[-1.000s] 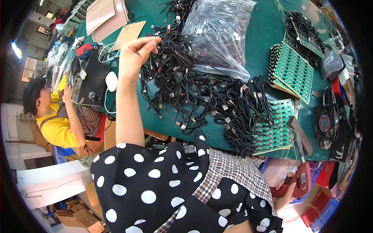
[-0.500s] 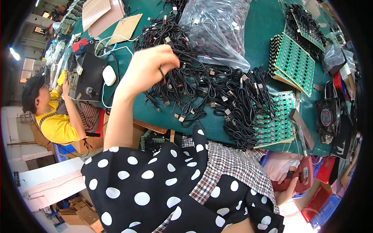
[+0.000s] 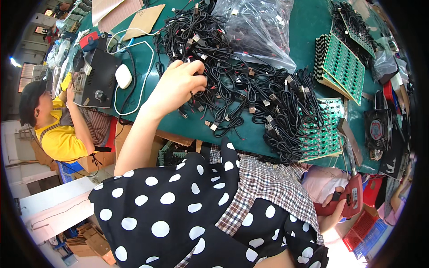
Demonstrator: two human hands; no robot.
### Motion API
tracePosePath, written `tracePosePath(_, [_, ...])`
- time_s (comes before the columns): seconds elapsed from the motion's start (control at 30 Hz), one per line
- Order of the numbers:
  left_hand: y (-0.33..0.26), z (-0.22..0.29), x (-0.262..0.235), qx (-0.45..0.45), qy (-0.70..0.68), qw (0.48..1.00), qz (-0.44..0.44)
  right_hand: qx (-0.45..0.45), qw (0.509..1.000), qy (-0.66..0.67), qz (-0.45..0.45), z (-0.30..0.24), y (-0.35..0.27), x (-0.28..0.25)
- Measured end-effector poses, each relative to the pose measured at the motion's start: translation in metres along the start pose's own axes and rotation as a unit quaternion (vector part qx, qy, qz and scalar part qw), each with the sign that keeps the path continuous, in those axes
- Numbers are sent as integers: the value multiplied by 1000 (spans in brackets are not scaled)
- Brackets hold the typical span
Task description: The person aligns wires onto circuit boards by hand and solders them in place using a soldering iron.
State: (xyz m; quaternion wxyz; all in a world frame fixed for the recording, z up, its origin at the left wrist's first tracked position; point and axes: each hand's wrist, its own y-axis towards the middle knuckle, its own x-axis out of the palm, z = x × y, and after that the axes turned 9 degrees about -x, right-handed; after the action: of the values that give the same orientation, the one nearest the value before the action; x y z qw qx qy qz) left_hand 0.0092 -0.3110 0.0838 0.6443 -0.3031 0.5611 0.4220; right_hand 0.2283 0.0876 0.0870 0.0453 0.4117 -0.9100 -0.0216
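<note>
My left hand (image 3: 178, 87) reaches into a tangled heap of black USB cables (image 3: 196, 44), its fingers bent and pinching at a black cable. The fingertips are partly hidden among the cables. At the lower right, my right hand (image 3: 330, 218) grips the red handle of a soldering gun (image 3: 353, 196). The gun's metal front end points up toward a green circuit board panel (image 3: 328, 129). Bundled black cables (image 3: 286, 125) lie with their ends along the rows of that panel.
A clear plastic bag of cables (image 3: 254, 35) lies behind the heap. Stacked green panels (image 3: 346, 67) and a small black fan (image 3: 377, 127) stand on the right. To the left are a black control box (image 3: 96, 78) and a person in yellow (image 3: 67, 138).
My left hand has moved slightly down within the cable heap, its fingers now lower into the cables. The view has shifted a little. My right hand still holds the soldering gun.
</note>
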Motion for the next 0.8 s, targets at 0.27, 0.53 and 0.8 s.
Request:
tracePosePath(0.27, [37,4,-7,-133,-525,828,146,-7,1000,16,-9,0,-1,0])
tracePosePath(0.53, [84,1,-37,-68,-674,704,-214,14,999,22,32,-6,4,7])
tracePosePath(0.8, [132,68,-71,53,108,986,-117,93,995,29,-11,-21,24,-5])
